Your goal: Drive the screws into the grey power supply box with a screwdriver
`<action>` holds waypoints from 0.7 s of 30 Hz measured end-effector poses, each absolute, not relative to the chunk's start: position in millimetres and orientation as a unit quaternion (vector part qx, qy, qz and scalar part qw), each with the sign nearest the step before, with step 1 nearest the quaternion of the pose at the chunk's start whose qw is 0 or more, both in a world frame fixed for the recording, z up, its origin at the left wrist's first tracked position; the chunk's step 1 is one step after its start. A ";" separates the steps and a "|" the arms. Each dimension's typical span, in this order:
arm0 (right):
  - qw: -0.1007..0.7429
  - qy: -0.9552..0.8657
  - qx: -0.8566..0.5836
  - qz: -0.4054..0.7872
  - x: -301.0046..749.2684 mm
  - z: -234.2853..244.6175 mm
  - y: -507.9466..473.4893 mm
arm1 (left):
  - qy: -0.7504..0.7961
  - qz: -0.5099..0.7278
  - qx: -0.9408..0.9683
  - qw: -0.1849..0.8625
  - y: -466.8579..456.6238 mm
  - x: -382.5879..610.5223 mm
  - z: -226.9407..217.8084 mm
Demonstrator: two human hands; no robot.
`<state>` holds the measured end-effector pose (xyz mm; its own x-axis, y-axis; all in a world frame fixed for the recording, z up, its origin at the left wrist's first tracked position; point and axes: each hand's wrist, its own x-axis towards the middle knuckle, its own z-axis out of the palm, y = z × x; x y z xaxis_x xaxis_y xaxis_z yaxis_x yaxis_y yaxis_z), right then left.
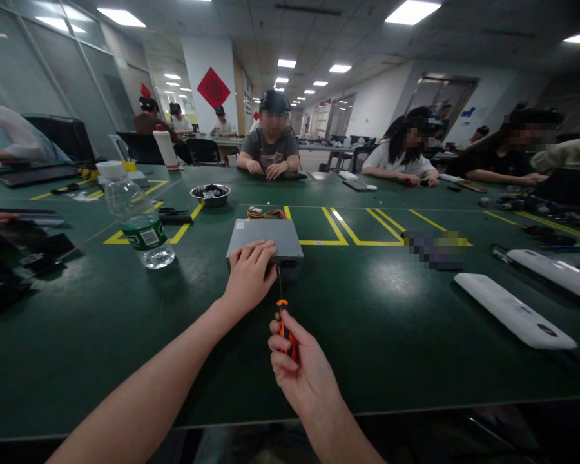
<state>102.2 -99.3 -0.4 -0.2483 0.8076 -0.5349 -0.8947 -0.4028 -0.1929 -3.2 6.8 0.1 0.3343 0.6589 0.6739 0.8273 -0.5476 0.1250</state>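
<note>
A grey metal computer power supply [265,235] lies on the green table, its socket side facing me and a bundle of coloured wires [265,213] at its back. My left hand [252,274] holds it, fingers across the top and thumb down over the front edge. Closed around the orange and black handle of a screwdriver [285,332] is my right hand [299,361]. The thin shaft points away from me, up to the front face of the power supply. Whether its tip sits in a screw is too small to tell.
To the left stands a clear water bottle [147,225]; behind it is a metal bowl [211,195] of small dark parts. White power banks [512,309] lie at right. Yellow tape [341,235] marks the table [391,374]. Several people sit around, one straight across [273,145].
</note>
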 end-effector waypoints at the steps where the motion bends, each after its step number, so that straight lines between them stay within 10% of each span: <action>1: 0.535 0.085 -0.280 0.793 104.4 0.2 -99.0 | -0.460 -0.350 -0.807 0.120 6.8 -3.3 0.1; 21: 0.521 0.074 -0.271 0.806 112.1 5.7 -95.1 | -0.465 -0.352 -0.804 0.120 5.5 -2.8 0.7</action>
<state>112.1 -95.1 5.7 -0.3103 0.8004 -0.5129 -0.8801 -0.4459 -0.1632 -2.8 5.5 0.7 0.3205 0.6624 0.6771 0.8310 -0.5398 0.1347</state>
